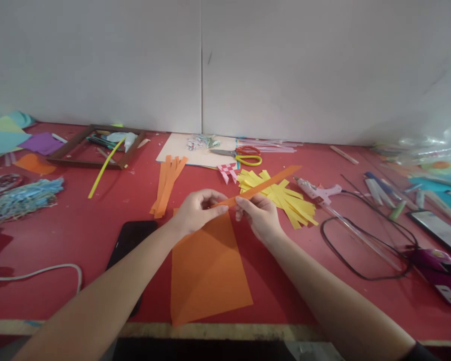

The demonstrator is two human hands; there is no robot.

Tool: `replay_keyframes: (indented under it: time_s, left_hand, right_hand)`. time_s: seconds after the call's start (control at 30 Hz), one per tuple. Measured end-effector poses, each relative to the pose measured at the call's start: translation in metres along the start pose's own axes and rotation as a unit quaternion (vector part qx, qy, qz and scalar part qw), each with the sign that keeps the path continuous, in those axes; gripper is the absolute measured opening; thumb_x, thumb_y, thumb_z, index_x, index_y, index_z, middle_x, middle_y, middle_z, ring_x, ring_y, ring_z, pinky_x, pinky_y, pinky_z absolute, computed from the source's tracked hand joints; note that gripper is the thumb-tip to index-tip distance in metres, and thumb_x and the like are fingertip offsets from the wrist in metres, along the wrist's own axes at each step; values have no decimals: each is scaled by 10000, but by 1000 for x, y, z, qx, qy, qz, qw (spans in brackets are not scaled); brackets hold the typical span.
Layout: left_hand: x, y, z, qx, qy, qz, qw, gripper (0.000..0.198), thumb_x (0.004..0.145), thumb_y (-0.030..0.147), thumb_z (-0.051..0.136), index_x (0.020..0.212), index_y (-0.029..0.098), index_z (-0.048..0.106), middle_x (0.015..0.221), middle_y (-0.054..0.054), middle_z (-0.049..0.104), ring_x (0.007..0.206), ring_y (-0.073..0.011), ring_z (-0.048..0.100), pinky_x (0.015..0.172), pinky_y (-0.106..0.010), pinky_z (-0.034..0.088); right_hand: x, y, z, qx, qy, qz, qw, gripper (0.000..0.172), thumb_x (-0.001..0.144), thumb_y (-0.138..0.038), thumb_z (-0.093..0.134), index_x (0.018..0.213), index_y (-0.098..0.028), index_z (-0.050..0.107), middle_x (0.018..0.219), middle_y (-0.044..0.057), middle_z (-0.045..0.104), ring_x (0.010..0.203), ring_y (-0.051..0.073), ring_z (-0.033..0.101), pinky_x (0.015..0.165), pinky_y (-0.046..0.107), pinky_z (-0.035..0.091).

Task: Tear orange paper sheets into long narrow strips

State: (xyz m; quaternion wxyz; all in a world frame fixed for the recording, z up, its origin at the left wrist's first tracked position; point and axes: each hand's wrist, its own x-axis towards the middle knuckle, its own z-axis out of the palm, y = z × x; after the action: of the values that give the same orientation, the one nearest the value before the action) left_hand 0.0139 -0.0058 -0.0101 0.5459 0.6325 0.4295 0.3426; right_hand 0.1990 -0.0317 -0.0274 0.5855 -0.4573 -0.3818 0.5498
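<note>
Between both hands an orange paper strip (272, 181) is held slanting up to the right. My left hand (201, 210) pinches its left end, and the fingers of my right hand (259, 213) close on it near the middle. Below them lies a sheet of orange paper (210, 271), its top edge partly behind my left hand. A bundle of orange strips (168, 185) rests beyond my left hand. Past my right hand spreads a pile of yellow paper strips (291, 203), with a small pink-and-white woven paper piece (227, 173) beside it.
Scissors (244, 154) lie on a pale sheet (176, 145) at the back. A glue gun (319, 190) and its looping cord are on the right. On the left are a black phone (130, 240), a wooden frame (86, 163) and shredded blue paper (26, 198).
</note>
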Motion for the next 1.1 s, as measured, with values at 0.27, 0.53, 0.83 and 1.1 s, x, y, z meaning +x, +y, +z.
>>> replay_keyframes:
  time_s: [0.27, 0.53, 0.83, 1.1]
  left_hand:
    - [-1, 2, 2, 75, -55, 41, 995, 281, 855, 456, 641, 797, 185, 689, 737, -14, 663, 664, -142, 572, 629, -272, 459]
    - [-1, 3, -1, 123, -34, 51, 991, 298, 837, 486, 670, 782, 196, 711, 822, -50, 752, 776, -215, 675, 741, -347, 525]
    - [-2, -5, 2, 83, -39, 15, 996, 250, 745, 383, 778, 820, 191, 634, 729, -16, 669, 632, -146, 609, 592, -272, 487]
    - [-5, 1, 3, 55, -61, -12, 997, 231, 745, 330, 774, 898, 223, 638, 716, 21, 624, 506, -99, 490, 423, -209, 359]
  right_hand:
    - [-2, 4, -3, -84, -62, -1, 995, 313, 695, -419, 843, 618, -180, 657, 541, -11, 651, 428, 107, 563, 475, 262, 481]
    - [-1, 2, 0, -41, -47, 16, 998, 327, 747, -482, 790, 692, -179, 679, 531, -15, 631, 449, 112, 555, 484, 264, 483]
    - [4, 5, -4, -51, -16, 23, 998, 324, 723, -465, 815, 700, -175, 673, 524, -14, 633, 419, 99, 529, 445, 244, 449]
    - [7, 3, -6, -57, 7, 28, 998, 342, 691, -456, 844, 652, -173, 656, 475, -25, 608, 384, 96, 525, 425, 235, 456]
